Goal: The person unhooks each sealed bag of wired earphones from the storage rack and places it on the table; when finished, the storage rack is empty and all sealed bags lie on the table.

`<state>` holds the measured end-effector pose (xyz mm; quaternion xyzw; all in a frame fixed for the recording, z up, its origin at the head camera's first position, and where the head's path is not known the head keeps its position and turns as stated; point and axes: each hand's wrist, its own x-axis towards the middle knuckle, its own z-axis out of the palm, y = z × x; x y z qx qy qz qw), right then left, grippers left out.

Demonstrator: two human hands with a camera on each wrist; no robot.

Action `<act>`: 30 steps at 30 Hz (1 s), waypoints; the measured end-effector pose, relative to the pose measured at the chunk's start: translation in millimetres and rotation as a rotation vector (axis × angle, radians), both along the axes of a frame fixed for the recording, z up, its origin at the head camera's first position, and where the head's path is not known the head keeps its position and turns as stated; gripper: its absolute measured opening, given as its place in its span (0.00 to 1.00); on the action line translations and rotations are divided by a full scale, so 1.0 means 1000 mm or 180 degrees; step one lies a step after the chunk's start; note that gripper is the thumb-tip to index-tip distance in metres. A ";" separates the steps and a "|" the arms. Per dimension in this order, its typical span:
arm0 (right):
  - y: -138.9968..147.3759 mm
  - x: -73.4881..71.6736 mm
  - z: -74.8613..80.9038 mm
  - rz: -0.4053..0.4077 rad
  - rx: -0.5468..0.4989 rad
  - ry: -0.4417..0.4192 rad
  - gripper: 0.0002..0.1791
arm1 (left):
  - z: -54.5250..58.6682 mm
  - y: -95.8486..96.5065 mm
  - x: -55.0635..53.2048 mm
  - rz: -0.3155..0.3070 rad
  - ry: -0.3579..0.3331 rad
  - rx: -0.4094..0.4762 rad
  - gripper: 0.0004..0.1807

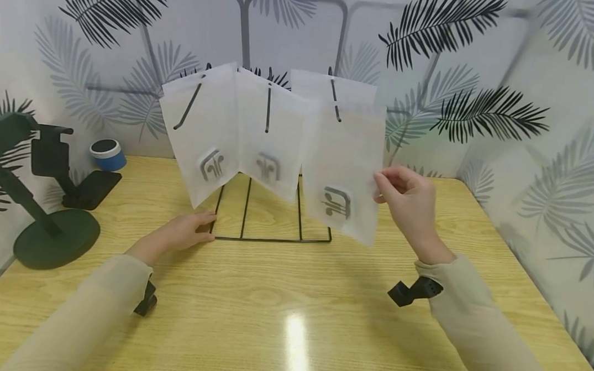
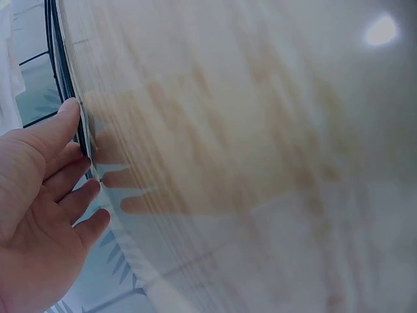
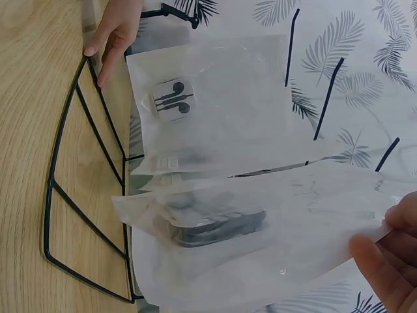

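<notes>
My right hand (image 1: 408,198) pinches the right edge of the rightmost white translucent pouch (image 1: 353,155), between thumb and fingers. That pouch hangs on a black hook and shows a print of wired earphones; a dark coiled cable (image 3: 218,228) shows through it in the right wrist view. Two more such pouches, the middle one (image 1: 274,134) and the left one (image 1: 199,137), hang on neighbouring hooks. Down on the table, my left hand (image 1: 188,230) touches the left front corner of the black wire rack (image 1: 274,240), its fingers loosely extended along the wire.
A dark green stand (image 1: 58,238) with a round base is at the left, beside a black phone-holder-like stand (image 1: 85,190). Behind them sits a blue and white jar (image 1: 108,155) with a black top. Leaf-patterned wall covering (image 1: 551,180) rises behind the wooden table (image 1: 252,305).
</notes>
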<state>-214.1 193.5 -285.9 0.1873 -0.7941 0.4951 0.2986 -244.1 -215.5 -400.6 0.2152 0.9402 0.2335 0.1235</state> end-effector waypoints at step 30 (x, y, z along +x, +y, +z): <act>0.026 0.041 0.006 -0.0073 0.0125 0.0170 0.02 | 0.002 0.002 0.001 -0.0016 0.0064 -0.0075 0.32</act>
